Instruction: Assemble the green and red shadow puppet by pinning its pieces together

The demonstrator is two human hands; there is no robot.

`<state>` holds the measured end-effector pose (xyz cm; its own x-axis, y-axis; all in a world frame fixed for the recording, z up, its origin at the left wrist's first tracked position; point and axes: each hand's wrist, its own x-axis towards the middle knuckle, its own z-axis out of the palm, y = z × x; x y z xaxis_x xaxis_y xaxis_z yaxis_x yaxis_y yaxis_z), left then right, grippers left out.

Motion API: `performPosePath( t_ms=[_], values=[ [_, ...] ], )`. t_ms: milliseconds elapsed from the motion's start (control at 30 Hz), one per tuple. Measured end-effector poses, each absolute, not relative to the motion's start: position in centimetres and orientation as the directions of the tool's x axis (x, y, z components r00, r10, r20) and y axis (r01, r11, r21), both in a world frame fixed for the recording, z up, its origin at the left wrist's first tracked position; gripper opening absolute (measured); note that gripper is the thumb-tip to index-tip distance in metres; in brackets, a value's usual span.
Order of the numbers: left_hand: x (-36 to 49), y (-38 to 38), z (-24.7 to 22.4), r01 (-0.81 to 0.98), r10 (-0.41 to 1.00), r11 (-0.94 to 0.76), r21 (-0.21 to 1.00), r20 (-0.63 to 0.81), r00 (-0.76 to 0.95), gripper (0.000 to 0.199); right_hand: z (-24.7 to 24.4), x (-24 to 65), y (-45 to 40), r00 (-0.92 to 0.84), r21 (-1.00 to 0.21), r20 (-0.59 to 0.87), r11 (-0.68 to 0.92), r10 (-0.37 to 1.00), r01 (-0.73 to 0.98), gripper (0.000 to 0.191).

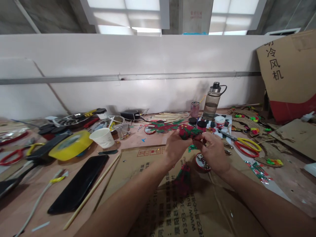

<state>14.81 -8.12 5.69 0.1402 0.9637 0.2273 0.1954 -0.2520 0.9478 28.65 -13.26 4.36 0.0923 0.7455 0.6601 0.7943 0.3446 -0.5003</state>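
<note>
My left hand [174,148] is closed around a red-and-green painted piece [187,131], held just above the cardboard. The fingers of my right hand [214,149] pinch at its near right edge; whether they also hold something small is hidden. Under my hands lies a flattened cardboard sheet [145,184] with printed characters. On it rest another red-and-green piece [183,179] and, beside my right wrist, a small round container [202,162] of shiny bits. More flat red-and-green pieces [168,126] lie beyond my left hand.
Left of the cardboard are a black phone [80,184], a wooden stick [91,192], yellow tape [70,144] and a paper cup [102,137]. Paint jars [219,122] and a water bottle [212,102] stand behind my hands. Scissors [247,146] and corrugated cardboard pieces [254,126] lie right.
</note>
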Motion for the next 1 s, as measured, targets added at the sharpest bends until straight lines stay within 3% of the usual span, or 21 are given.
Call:
performPosePath(
  t_ms=[100, 300, 567, 733, 1000],
  values=[
    [14.7, -8.5, 6.2, 0.352, 0.951, -0.309, 0.884, 0.285, 0.119, 0.003, 4.5, 28.8, -13.3, 0.072, -0.491, 0.659, 0.356, 0.748, 0.795, 0.021],
    [14.7, -8.3, 6.4, 0.369, 0.914, -0.405, 0.836, 0.374, 0.156, 0.01, 4.5, 28.9, -13.2, 0.109, -0.509, 0.668, 0.344, 0.736, 0.789, 0.021],
    [14.6, -8.1, 5.3, 0.24, 0.937, -0.332, 0.912, 0.291, 0.191, 0.013, 4.4, 28.9, -13.0, 0.117, -0.518, 0.658, 0.333, 0.744, 0.788, 0.01],
    [14.5, -8.0, 5.5, 0.023, 0.908, -0.308, 0.951, 0.286, 0.306, 0.016, 4.3, 29.0, -13.2, 0.083, -0.494, 0.661, 0.349, 0.746, 0.796, 0.01],
    [14.0, -8.4, 6.3, 0.075, 0.914, -0.299, 0.951, 0.263, 0.307, 0.007, 4.4, 28.7, -13.3, 0.055, -0.471, 0.652, 0.348, 0.756, 0.81, 0.017]
  ],
)
